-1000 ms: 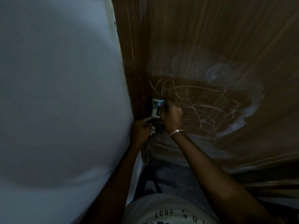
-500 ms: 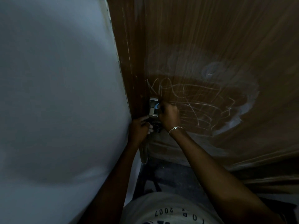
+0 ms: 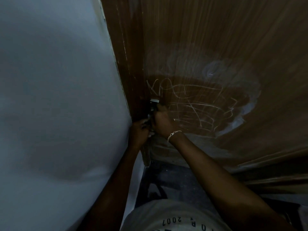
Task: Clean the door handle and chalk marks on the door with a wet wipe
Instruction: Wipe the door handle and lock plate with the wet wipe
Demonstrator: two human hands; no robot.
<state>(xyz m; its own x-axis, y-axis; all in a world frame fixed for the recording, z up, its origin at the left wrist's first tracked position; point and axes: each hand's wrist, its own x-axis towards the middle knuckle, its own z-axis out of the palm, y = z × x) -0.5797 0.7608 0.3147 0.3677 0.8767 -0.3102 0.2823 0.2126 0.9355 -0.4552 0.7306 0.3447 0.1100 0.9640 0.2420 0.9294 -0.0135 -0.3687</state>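
The right hand (image 3: 162,121) is curled closed against the metal door handle (image 3: 154,105) at the left edge of the door (image 3: 216,39); the fingers fold inward over the hardware, but the dim light hides whatever they hold, and no wet wipe can be made out in the grip. A thin bracelet (image 3: 173,135) circles that wrist. The left hand (image 3: 140,130) sits just below and to the left, touching the right hand, its fingers bent around the door's edge beneath the handle; whether it grips the hardware or only braces there cannot be told. Only the pale top plate of the handle shows above the knuckles. To the right of the handle, the chalk marks (image 3: 196,105) spread across the brown wood as thin looping scribbles, ringed by a hazy whitish smear (image 3: 246,114) that curves round their far side. A dark wooden frame (image 3: 126,55) runs up beside the door, and a pale wall (image 3: 58,97) fills the left. At the bottom, a light shirt (image 3: 166,219) bears printed characters reading 2007.
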